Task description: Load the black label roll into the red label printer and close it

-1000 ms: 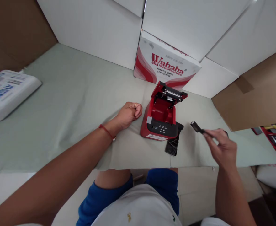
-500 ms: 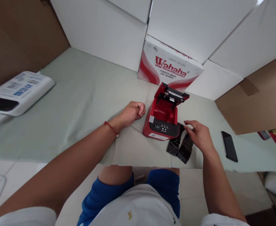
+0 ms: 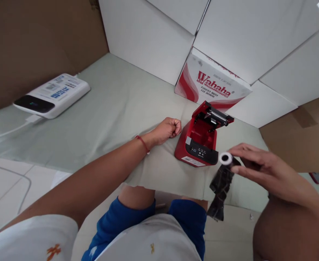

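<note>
Right hand: is pinching a roll near the red printer.
Dark strip: is trailing below the roll.
Left hand: is making a fist beside the printer, any contents hidden.
Printer: is standing, lid raised, on the tabletop.

White panels (brown cardboard at either side) edge a green-covered table over pale floor tiles.
</note>
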`<state>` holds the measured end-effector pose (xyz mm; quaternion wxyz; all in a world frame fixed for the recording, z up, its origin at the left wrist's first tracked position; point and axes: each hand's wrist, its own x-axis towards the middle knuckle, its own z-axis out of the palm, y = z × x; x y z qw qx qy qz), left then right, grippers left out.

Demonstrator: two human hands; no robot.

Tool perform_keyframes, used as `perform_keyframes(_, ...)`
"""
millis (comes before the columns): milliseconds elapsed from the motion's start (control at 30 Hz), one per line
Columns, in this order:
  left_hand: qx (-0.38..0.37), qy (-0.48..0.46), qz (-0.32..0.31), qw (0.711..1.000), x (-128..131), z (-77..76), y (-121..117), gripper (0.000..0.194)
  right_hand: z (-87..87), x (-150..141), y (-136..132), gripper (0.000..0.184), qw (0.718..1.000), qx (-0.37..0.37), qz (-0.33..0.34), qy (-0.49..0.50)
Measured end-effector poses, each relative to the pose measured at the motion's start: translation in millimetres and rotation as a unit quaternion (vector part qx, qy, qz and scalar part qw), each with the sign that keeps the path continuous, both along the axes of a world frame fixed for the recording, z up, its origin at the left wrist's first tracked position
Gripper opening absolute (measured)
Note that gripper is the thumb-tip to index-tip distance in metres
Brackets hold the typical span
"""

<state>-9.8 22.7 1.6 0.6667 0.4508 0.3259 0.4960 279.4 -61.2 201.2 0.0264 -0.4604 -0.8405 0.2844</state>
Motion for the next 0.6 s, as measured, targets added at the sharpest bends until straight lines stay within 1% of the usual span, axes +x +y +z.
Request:
perform_keyframes(67, 0.001, 0.006, 0.002, 1.000, -0.4, -0.4, 0.0, 0.009, -6.7, -23.1, 13.9, 0.037, 0.997, 0.058, -0.013, -0.047)
perform_keyframes(133, 0.005, 0.013, 0.005, 1.000, -0.4, -0.9, -0.1, 0.009, -22.7, -46.2, 31.5, 0.035, 0.988, 0.098, -0.018, -0.119)
perform_keyframes(200, 0.012, 0.023, 0.012, 1.000, 0.2, -1.4, 0.1, 0.008, -39.9, -64.8, 48.4, 0.033, 0.976, 0.119, -0.013, -0.181)
perform_keyframes(267, 0.024, 0.037, 0.027, 0.999, 1.0, -1.4, 0.0, 0.008, -53.5, -76.8, 62.0, 0.030, 0.968, 0.125, -0.005, -0.216)
perform_keyframes(333, 0.043, 0.058, 0.057, 0.996, 1.8, 0.6, -2.5, 0.010, -62.6, -82.6, 72.1, 0.028, 0.965, 0.122, 0.001, -0.234)
perform_keyframes(400, 0.062, 0.078, 0.106, 0.989, 2.5, 5.8, -10.5, 0.012, -67.8, -84.0, 79.4, 0.025, 0.965, 0.110, 0.009, -0.238)
perform_keyframes(467, 0.094, 0.097, 0.165, 0.977, 4.3, 14.5, -25.3, 0.014, -70.2, -83.1, 84.5, 0.023, 0.967, 0.092, 0.020, -0.236)
perform_keyframes(500, 0.128, 0.108, 0.188, 0.968, 5.9, 19.6, -35.1, 0.014, -70.7, -82.4, 86.5, 0.022, 0.968, 0.084, 0.025, -0.234)
perform_keyframes(533, 0.219, 0.151, 0.208, 0.941, 8.2, 24.4, -45.8, 0.015, -71.0, -81.6, 88.2, 0.023, 0.969, 0.077, 0.028, -0.232)
perform_keyframes(567, 0.314, 0.189, 0.208, 0.907, 11.3, 28.5, -57.1, 0.018, -71.1, -81.0, 89.5, 0.023, 0.970, 0.071, 0.031, -0.229)
perform_keyframes(600, 0.392, 0.221, 0.202, 0.870, 15.0, 31.5, -68.4, 0.027, -71.0, -80.5, 90.3, 0.023, 0.971, 0.063, 0.033, -0.227)
